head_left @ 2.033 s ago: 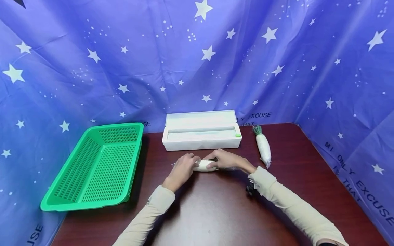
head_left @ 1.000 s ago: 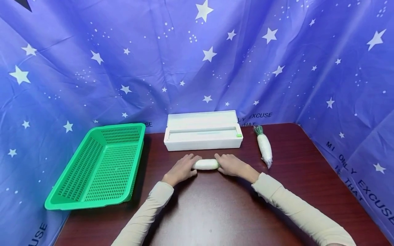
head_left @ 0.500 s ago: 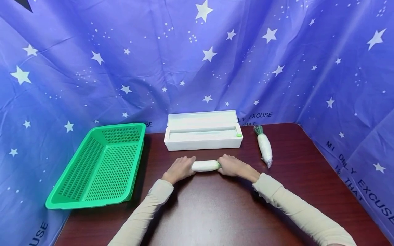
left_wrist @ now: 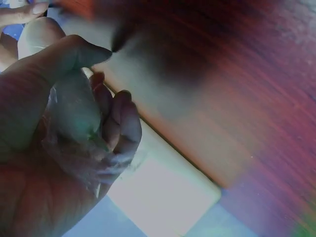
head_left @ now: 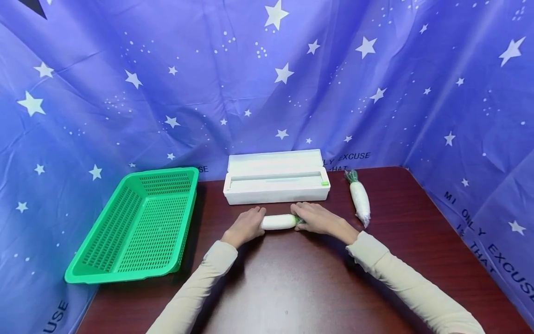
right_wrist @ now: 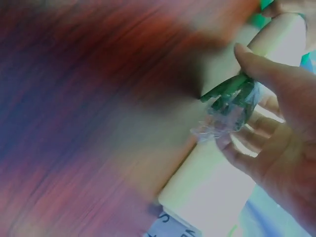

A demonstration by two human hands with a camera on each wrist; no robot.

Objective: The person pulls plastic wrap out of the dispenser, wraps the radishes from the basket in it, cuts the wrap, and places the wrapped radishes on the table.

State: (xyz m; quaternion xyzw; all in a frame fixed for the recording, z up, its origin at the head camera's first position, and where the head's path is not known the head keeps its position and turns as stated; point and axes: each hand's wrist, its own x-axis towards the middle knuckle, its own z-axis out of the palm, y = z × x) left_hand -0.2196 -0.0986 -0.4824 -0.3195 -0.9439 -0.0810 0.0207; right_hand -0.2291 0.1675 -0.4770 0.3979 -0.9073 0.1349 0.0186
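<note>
A white daikon radish point(head_left: 278, 222) lies crosswise between my two hands in the head view, just in front of the white box. My left hand point(head_left: 247, 224) grips its root end; in the left wrist view clear plastic film point(left_wrist: 84, 158) bunches round that tip inside the curled fingers. At the leafy end my right hand point(head_left: 319, 218) holds the radish, thumb on one side and fingers on the other. Green stems point(right_wrist: 237, 96) wrapped in crinkled film poke out by the right palm in the right wrist view.
Behind the hands stands a long white cling film box point(head_left: 277, 190) with its lid raised and a small green piece at the right. A second wrapped daikon point(head_left: 359, 199) lies at the right. A green plastic basket point(head_left: 183, 241) stands at the left of the brown table point(head_left: 283, 287).
Film has been smoothed along the radish, and both hands have moved outward to its ends. In the last half second the right fingers have shifted over the leafy end, whose green stems show more.
</note>
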